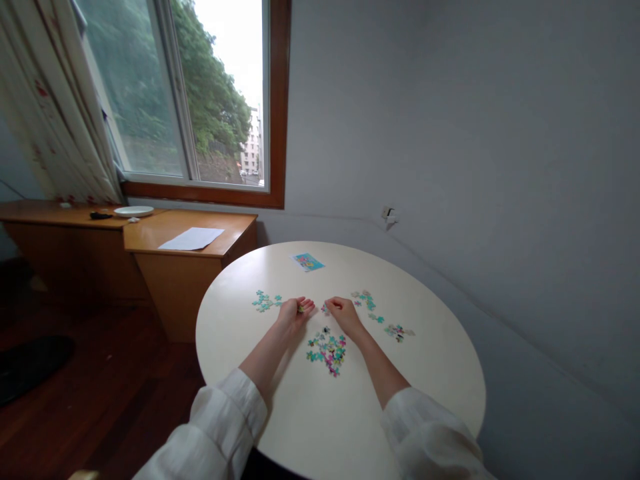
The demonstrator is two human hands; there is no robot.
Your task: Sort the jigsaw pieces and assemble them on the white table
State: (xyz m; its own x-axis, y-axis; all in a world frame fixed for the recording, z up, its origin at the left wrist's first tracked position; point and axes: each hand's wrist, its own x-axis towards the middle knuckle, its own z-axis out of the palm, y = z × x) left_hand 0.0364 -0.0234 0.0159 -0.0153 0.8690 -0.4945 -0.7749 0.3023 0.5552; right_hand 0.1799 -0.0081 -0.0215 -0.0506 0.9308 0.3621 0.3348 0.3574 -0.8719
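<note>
White round tbl (325, 413) sits mid-feed from my remote seat, w/ the main pile (329, 351) of small multicolour jigsaw pcs on it; I'll place all else by that pile. L hand (297, 309) is just beyond the pile, a bit to its left, palm up, fingers loosely extended, w/ a yellowish pc (301, 309) resting in it. R hand (341, 313) is also just beyond the pile, a bit to its right, fingers curled in beside a small cluster (325, 309); can't tell from here if it's pinching a pc. Hands are apart, small gap btwn 'em. Teal pcs (265, 301) lie flat beyond the pile, off to its left. Beyond + right of the pile I get a mostly teal trail (369, 301), then farther right a mixed bunch (397, 331) w/ some dark bits. Picture card (309, 262), mostly blue w/ yellow, lies flat well beyond the pile. Wood desk (240, 233), way off beyond-left of the pile, carries a paper sheet (191, 239) + white plate (134, 211). I've also got a window (215, 100) on that side, greenery outside, and a wall socket (388, 214) beyond-right of the pile.
</note>
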